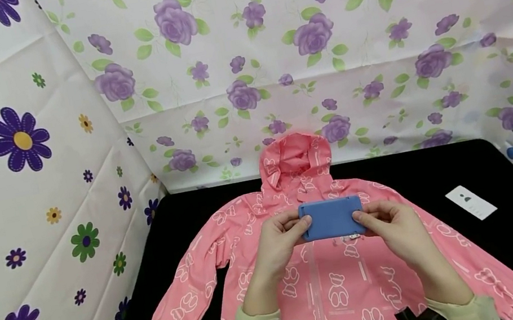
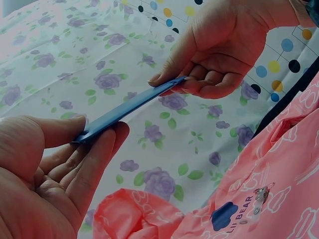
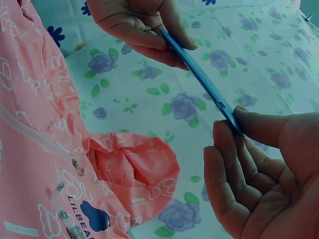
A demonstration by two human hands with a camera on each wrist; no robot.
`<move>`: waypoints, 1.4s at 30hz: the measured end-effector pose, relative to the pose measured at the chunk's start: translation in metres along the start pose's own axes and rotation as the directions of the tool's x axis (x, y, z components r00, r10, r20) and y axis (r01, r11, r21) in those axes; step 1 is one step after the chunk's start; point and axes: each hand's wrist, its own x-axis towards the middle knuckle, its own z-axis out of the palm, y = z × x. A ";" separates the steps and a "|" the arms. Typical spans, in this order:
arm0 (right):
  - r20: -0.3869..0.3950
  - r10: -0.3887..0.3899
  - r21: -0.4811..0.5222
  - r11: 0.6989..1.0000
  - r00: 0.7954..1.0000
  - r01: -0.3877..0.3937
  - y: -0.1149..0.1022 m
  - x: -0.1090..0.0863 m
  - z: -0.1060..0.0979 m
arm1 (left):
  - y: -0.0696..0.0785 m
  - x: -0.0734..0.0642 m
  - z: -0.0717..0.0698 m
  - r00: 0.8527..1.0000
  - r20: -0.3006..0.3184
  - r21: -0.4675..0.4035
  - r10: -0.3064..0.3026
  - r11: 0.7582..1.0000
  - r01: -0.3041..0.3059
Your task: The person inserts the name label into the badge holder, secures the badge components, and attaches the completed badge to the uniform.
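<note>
A flat blue rectangular case [image 1: 331,219], like a card holder, is held up level between both hands in the head view. Its left end is pinched by my left hand [image 1: 278,241], thumb on the near face and fingers behind. At the other end, my right hand [image 1: 393,223] pinches it in the same way. Both wrist views show the case [image 2: 124,109] nearly edge-on, thin and stiff. Below the hands a pink hooded jacket [image 1: 338,288] with white bear outlines lies spread out, its hood towards the back.
On the black table [image 1: 413,172], right of the jacket, lies a white card [image 1: 470,202] with small dark marks. A flowered sheet [image 1: 266,38] hangs behind the table. Patterned sheets also stand at the left and right sides.
</note>
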 end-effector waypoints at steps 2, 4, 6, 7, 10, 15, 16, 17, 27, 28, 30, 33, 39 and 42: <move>-0.001 0.006 0.001 1.000 1.000 -0.006 0.000 0.000 0.000 | 0.000 0.000 0.000 1.000 0.003 -0.001 0.001 1.000 -0.001; 0.000 0.009 0.004 1.000 1.000 -0.009 0.000 0.000 0.000 | 0.000 0.000 0.000 1.000 0.003 -0.003 0.004 1.000 -0.004; -0.001 0.008 0.009 1.000 1.000 -0.008 0.000 0.000 -0.001 | 0.000 0.000 0.000 1.000 0.002 -0.005 0.006 1.000 -0.005; -0.001 0.006 0.012 1.000 1.000 -0.006 0.000 0.000 -0.001 | 0.000 0.000 0.000 1.000 0.002 -0.005 0.007 1.000 -0.007; -0.001 0.000 0.011 1.000 1.000 0.000 0.000 0.000 -0.001 | -0.001 0.000 0.001 1.000 0.000 -0.009 0.011 1.000 -0.011; -0.009 -0.001 0.005 1.000 1.000 0.002 0.000 0.000 -0.001 | -0.001 0.000 0.001 1.000 0.000 -0.012 0.017 1.000 -0.017; -0.010 -0.001 0.003 1.000 1.000 0.001 0.000 0.000 -0.001 | -0.001 0.000 0.001 1.000 0.000 -0.014 0.017 1.000 -0.017; -0.011 -0.001 0.001 1.000 1.000 0.001 0.000 0.000 -0.001 | -0.001 0.000 0.001 1.000 0.000 -0.017 0.016 1.000 -0.016; -0.020 -0.010 -0.003 1.000 1.000 0.010 0.002 -0.001 -0.002 | 0.000 0.000 0.001 1.000 0.002 -0.022 0.009 1.000 -0.009; -0.019 -0.010 -0.002 1.000 1.000 0.010 0.002 0.000 -0.002 | 0.000 0.000 0.001 1.000 0.003 -0.022 0.010 1.000 -0.010; -0.015 -0.013 0.003 1.000 1.000 0.013 0.003 0.000 -0.003 | 0.000 0.000 0.000 1.000 0.008 -0.024 0.013 1.000 -0.013; -0.021 -0.030 0.010 1.000 0.999 0.030 0.004 0.000 -0.005 | -0.001 0.001 -0.003 0.999 0.017 -0.030 0.031 0.999 -0.030; -0.065 -0.055 0.012 0.998 0.996 0.056 0.006 0.001 -0.011 | -0.001 0.002 -0.010 0.996 0.026 -0.061 0.088 0.994 -0.087; -0.085 -0.056 0.003 0.998 0.995 0.056 0.005 0.003 -0.013 | 0.000 0.002 -0.012 0.996 0.029 -0.062 0.088 0.994 -0.086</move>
